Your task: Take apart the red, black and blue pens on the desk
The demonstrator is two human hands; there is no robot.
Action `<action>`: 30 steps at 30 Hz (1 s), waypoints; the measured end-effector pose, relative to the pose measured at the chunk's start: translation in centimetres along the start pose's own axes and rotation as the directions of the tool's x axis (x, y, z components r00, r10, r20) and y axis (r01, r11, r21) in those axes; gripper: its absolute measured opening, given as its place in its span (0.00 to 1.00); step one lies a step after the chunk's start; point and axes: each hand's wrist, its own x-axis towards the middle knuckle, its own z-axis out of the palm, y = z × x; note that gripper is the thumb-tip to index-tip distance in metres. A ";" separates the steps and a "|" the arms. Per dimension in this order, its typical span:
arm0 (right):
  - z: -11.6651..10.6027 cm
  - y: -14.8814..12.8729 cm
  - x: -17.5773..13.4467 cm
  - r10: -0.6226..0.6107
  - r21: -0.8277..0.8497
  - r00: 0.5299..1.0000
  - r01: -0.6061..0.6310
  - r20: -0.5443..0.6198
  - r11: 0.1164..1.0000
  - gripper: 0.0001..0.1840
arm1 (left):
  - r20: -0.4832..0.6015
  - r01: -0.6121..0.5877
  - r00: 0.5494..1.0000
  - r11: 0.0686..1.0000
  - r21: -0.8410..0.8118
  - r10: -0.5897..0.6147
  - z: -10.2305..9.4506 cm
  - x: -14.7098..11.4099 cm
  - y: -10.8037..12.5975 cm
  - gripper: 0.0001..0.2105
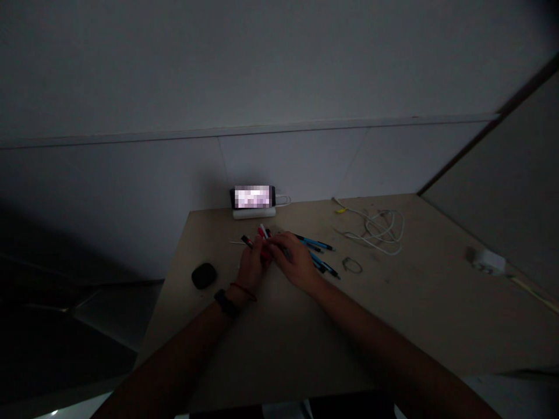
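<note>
2 bare hands together at mid-table, dim light. left hand [251, 269] closed round red and black pens [247, 241], ends poking past the fingers; a white tip [262, 228] shows among them. right hand [297, 261] meets it, fingertips bunched at the pens; cannot tell whether it grips any. pens sit between the hands, near side of a phone [254, 197], which stands sideways, screen lit, with a white base [254, 214] beneath. several blue pens [322, 245] on the table [283, 349], just beside the right hand. farther right: 1 small loop [353, 266], tangled white cable [372, 236], yellow tag [341, 210]. left wrist: black watch [226, 303], red band [244, 291]. black case [204, 276] lies left, apart.
</note>
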 end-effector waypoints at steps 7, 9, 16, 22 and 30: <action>0.3 0.0 -0.5 -0.043 0.002 0.995 0.043 0.091 0.999 0.23 | 0.076 -0.122 0.991 0.986 0.109 0.114 -0.1 -0.2 0.2 0.32; 0.5 0.0 -0.6 -0.040 0.032 0.992 0.036 0.123 0.999 0.24 | 0.126 -0.150 0.983 0.978 0.143 0.133 -0.1 -0.2 -0.1 0.29; 0.6 0.1 -0.4 0.058 0.192 0.997 -0.068 0.056 0.979 0.10 | 0.218 -0.170 0.966 0.977 0.129 0.139 0.1 -0.6 -0.5 0.24; 0.5 0.7 0.5 0.294 0.346 0.949 -0.241 -0.109 0.907 0.16 | 0.241 -0.165 0.959 0.986 0.035 0.152 0.3 -0.7 -0.3 0.20; 0.9 1.2 0.7 0.496 0.565 0.858 -0.344 -0.136 0.750 0.20 | 0.248 -0.078 0.964 0.993 -0.091 0.098 -0.1 -0.6 -0.3 0.08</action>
